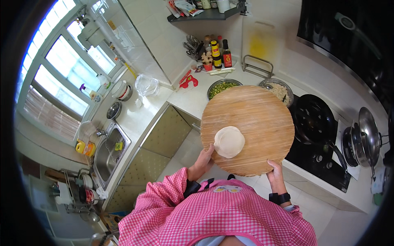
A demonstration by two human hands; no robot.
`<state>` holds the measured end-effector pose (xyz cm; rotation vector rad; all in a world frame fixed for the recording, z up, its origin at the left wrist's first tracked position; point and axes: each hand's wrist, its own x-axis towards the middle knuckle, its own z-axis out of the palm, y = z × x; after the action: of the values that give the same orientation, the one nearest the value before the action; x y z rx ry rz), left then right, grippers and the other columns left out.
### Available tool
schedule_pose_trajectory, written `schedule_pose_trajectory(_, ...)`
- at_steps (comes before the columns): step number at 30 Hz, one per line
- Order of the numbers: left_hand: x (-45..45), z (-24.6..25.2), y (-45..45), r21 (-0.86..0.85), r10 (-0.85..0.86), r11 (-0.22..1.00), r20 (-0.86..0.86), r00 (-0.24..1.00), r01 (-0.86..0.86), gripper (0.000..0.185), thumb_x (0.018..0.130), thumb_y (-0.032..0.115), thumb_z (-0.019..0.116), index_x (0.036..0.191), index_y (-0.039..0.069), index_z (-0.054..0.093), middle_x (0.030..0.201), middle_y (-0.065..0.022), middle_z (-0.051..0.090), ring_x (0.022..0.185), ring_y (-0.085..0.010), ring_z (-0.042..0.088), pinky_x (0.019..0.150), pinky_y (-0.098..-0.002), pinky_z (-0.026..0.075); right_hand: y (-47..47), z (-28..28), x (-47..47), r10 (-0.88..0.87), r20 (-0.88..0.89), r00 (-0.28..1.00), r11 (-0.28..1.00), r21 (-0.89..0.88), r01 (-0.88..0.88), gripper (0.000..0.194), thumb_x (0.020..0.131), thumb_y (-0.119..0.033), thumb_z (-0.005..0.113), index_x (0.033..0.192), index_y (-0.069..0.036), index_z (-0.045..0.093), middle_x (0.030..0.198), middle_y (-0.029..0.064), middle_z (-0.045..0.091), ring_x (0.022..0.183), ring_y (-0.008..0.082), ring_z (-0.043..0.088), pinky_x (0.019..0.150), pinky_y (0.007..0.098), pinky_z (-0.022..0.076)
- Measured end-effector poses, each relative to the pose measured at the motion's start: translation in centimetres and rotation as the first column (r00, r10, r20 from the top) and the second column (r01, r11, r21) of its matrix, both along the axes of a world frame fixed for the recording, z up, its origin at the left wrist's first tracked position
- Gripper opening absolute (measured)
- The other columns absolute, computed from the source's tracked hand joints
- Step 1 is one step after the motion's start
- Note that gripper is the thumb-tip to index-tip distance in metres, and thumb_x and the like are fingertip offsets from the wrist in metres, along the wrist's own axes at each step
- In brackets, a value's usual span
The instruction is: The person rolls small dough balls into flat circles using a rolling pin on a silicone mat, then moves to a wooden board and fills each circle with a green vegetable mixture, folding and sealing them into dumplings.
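Observation:
A round slatted board (255,123), dusted pale in places, is held up between my hands in front of the counter. My left hand (203,161) grips its lower left edge with the thumb on top, close to a small stack of flat round dough wrappers (229,142). At the lower right edge, my right hand (275,170) holds the board with its thumb on top. The fingers of both hands are partly hidden under it. Behind the board stand a metal bowl of chopped greens (223,87) and a bowl of pale minced filling (279,90), each partly covered from view.
To the right, a black frying pan (314,120) rests on the cooktop (323,166), beside stacked pans and lids (364,138). Sauce bottles (216,55) and a knife holder (195,49) stand in the back corner. A red peeler-like tool (189,81) lies on the counter; the sink (107,156) is left.

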<state>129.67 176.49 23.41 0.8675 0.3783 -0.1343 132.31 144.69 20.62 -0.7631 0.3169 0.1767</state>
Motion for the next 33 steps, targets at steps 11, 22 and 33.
schedule_pose_trajectory(11,17.3,-3.7,13.2,0.016,-0.642,0.766,0.069,0.763,0.643,0.038,0.101,0.029,0.052,0.134,0.011,0.049,0.131,-0.0026,0.057,0.119,-0.0183,0.055,0.102,-0.0426,0.046,12.7,-2.3,-0.9,-0.452,-0.006,0.892,0.891,0.031,0.452,0.059,0.072,0.005,0.066,0.129,0.002,0.050,0.119,0.0129,0.061,0.108,0.0281,0.061,0.099,0.0411,0.0473)
schedule_pose_trajectory(22,26.3,-3.9,18.8,-0.124,-0.882,0.470,-0.094,0.461,0.874,0.072,0.098,0.062,0.036,0.145,0.008,0.033,0.138,-0.0075,0.050,0.126,-0.0255,0.049,0.106,-0.0482,0.039,27.6,-8.0,-5.4,-0.765,-0.108,0.635,0.638,0.005,0.770,0.059,0.075,0.003,0.068,0.131,0.000,0.050,0.119,0.0120,0.061,0.108,0.0278,0.060,0.097,0.0431,0.0487)
schedule_pose_trajectory(33,36.3,-11.1,18.6,0.221,-0.481,0.834,-0.156,0.863,0.505,0.016,0.096,0.014,0.057,0.102,0.003,0.048,0.097,-0.0144,0.061,0.084,-0.0292,0.065,0.079,-0.0448,0.058,30.8,-7.9,-5.9,-0.827,-0.117,0.550,0.557,-0.040,0.829,0.056,0.076,0.002,0.068,0.129,0.002,0.050,0.115,0.0119,0.062,0.105,0.0267,0.062,0.095,0.0414,0.0503)
